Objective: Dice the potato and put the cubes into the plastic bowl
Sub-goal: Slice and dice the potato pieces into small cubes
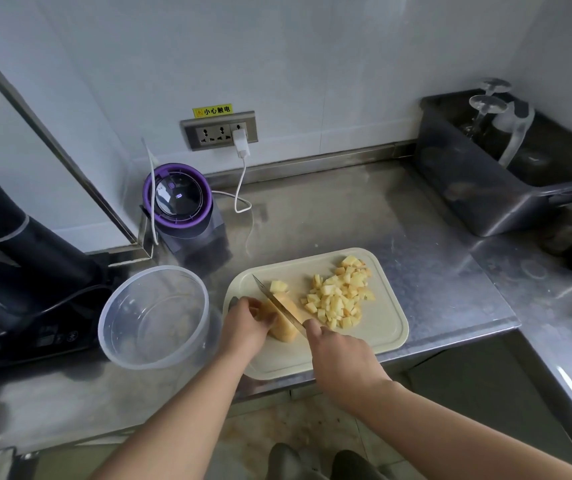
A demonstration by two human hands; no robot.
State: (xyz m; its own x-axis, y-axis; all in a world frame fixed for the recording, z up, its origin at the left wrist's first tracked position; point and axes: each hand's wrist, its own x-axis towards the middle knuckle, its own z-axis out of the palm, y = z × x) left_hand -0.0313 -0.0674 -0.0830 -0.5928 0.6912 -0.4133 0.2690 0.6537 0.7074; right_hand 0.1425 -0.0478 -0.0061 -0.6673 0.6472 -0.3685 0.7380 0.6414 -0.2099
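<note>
Soft, even, fairly bright light fills the view, and there are no hard shadows. The steel desk [416, 220] carries pale, streaky glare, strongest along its right edge, and dimly mirrors the white wall [312, 64]. A faint shadow lies beneath the plastic bowl [114, 341]. Wide-angle bending curves the desk edges and the wall trim at left. Fine detail is smeared overall. The glasses [489, 105] at upper right look hazy, and the bottom edge is blurred.

A yellow warning sticker [212, 110] above the wall socket [219, 131] reads "小心触电".
</note>
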